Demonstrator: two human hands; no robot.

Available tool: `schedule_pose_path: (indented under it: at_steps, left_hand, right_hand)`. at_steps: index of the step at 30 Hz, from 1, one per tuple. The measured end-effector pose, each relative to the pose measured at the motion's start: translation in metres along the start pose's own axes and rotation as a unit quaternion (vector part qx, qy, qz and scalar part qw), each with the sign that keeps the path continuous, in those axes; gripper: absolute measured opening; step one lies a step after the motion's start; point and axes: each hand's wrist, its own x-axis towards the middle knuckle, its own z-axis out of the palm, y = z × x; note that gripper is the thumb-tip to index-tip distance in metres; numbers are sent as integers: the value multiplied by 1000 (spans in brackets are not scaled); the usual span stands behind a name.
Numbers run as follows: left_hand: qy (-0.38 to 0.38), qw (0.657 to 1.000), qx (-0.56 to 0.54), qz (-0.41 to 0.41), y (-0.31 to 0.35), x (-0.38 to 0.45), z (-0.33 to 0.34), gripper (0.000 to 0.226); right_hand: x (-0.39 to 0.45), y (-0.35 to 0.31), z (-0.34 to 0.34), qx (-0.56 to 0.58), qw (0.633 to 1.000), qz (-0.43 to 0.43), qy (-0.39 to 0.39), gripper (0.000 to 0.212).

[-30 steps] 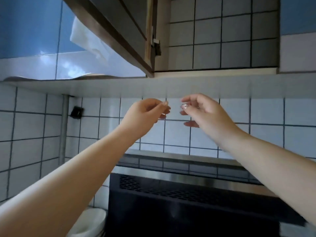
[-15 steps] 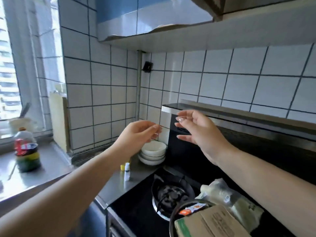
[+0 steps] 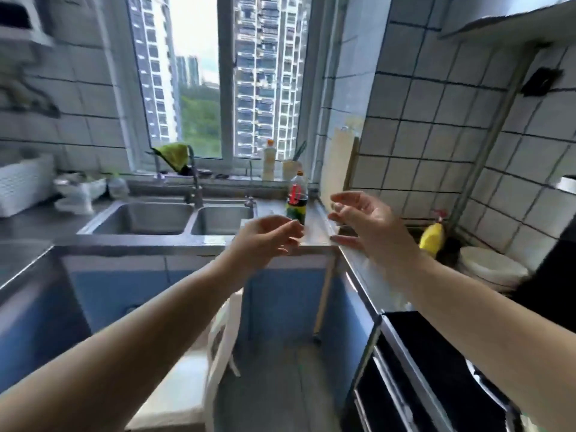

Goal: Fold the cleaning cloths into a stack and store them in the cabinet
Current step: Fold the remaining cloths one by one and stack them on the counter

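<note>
Both bare arms reach forward over the floor of a small tiled kitchen, with nothing in either hand. The left hand [image 3: 265, 236] is loosely curled, its fingers [image 3: 291, 227] bent toward the thumb without closing on anything. The right hand [image 3: 367, 222] is open, its fingers [image 3: 343, 198] spread and slightly hooked, palm turned left toward the other hand; the two hands are near each other but apart.

Beyond them runs the grey steel tabletop [image 3: 314, 235] with a double steel sink [image 3: 168, 218] set into it at the far left. A dark bottle with a red label [image 3: 297, 198] stands on the tabletop just behind the left hand's fingertips. A green cloth [image 3: 174, 154] hangs over the steel tap [image 3: 194, 182] at the window; no folded cleaning cloths can be seen, and whether this is one of them cannot be told. A yellow bottle [image 3: 431, 238] sits at the right beside a stack of white bowls [image 3: 492, 266]. A white plastic chair [image 3: 218, 332] stands near, below the left arm.
</note>
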Motion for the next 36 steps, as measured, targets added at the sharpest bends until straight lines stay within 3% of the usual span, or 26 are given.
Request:
schedule_pose_path:
  at_steps: [9,17,26,36]
  left_hand:
    - [183,979,85,-37,-11,-84,-229,16]
    - [346,927,122,-77,-15,-183,-419,13]
    - [476,861,111,-139,-37,-253,-545,13]
    - [587,789,69,-167,-81,-247,-660,14]
  right_hand:
    - [38,14,236,44,982,11,-184,15]
    - [48,33,454,66,949,55,-304,14]
    - [66,56,613,77,910,100,-395,13]
    - [149,90,767,64,855,114,-502,13]
